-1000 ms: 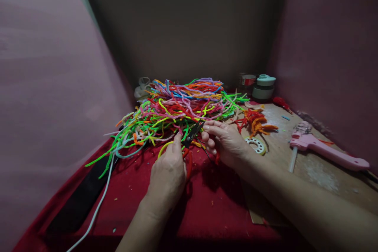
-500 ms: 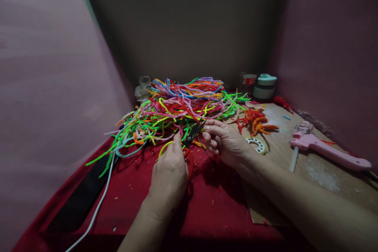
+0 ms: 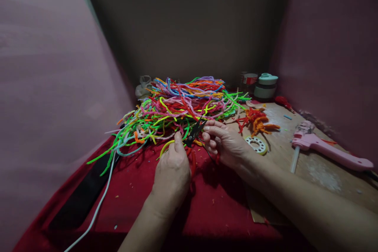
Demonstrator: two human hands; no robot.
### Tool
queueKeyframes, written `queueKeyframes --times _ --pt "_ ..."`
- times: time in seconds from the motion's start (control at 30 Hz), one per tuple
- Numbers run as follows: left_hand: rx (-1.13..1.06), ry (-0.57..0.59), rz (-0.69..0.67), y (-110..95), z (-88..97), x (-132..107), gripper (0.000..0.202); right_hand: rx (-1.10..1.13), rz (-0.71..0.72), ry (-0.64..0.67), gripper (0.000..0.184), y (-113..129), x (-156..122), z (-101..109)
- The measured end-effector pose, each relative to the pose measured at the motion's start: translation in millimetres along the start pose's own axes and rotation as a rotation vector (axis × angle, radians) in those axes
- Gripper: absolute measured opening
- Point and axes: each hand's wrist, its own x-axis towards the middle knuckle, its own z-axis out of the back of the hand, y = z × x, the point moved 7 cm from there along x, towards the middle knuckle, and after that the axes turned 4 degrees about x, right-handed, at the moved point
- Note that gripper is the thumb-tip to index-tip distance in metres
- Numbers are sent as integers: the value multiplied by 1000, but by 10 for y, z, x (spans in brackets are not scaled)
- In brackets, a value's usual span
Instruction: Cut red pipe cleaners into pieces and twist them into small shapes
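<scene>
My left hand (image 3: 173,171) is closed round the red handles of a pair of scissors (image 3: 192,133). The black blades point up and away from me, slightly parted at the tips. Close against the blades, my right hand (image 3: 226,141) pinches with thumb and forefinger, its other fingers curled. A thin dark strand (image 3: 207,151) hangs below these fingers; I cannot make out its kind or what sits in the pinch. Just beyond both hands lies a large heap of coloured pipe cleaners (image 3: 189,102).
Red cloth (image 3: 132,204) covers the table. At right, a board (image 3: 298,134) bears a pink glue gun (image 3: 327,147), a tape roll (image 3: 256,145) and orange-red fuzzy pieces (image 3: 258,122). A lidded green container (image 3: 265,86) stands behind. A white cable (image 3: 102,201) crosses a black strip (image 3: 79,197) at left.
The scissor blades have opened slightly, and my left hand has shifted a little to the right. My right hand stays nearly still beside the blades.
</scene>
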Motion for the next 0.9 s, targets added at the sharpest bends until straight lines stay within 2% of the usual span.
queueKeyframes --times 0.17,0.5,0.67,0.9 --pt "66 52 28 -1 -31 12 54 -36 12 -7 20 18 18 23" --pt "94 55 26 17 -7 -5 52 -84 1 -14 18 19 12 28" --pt "46 57 27 20 -1 -7 53 -104 10 -14 18 31 12 27" --pt "-70 113 39 48 -85 -7 56 -137 65 -15 18 74 2 14"
